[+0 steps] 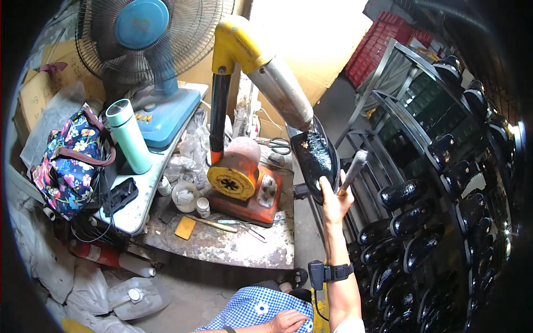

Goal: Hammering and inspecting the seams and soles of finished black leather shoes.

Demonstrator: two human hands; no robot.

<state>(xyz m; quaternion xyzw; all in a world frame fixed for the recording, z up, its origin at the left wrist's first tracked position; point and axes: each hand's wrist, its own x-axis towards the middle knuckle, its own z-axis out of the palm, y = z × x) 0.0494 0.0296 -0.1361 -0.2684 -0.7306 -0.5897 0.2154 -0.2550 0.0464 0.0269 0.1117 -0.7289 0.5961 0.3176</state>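
Taking the orange machine (244,186) on the rusty counter (233,244) as my landmark: far to its left sits a flowered bag (69,161), then a mint-green flask (129,136) standing upright before a blue fan (150,33). Low and left of the machine, a white plastic jug (139,297) lies on the floor. A yellow pad (185,227) lies just in front of the machine. My left hand (286,322) rests flat on my blue checked lap, its grip loose and holding nothing. Right of the machine, my right hand (335,200) has its grip closed on a glossy black shoe (316,158) and a brush (354,172); the shoe's long axis runs steeply up and leftward, its upper end meeting the machine's grey pipe (283,91). Further right, racks (388,72) carry rows of black shoes (444,183); red crates (383,39) are stacked behind.
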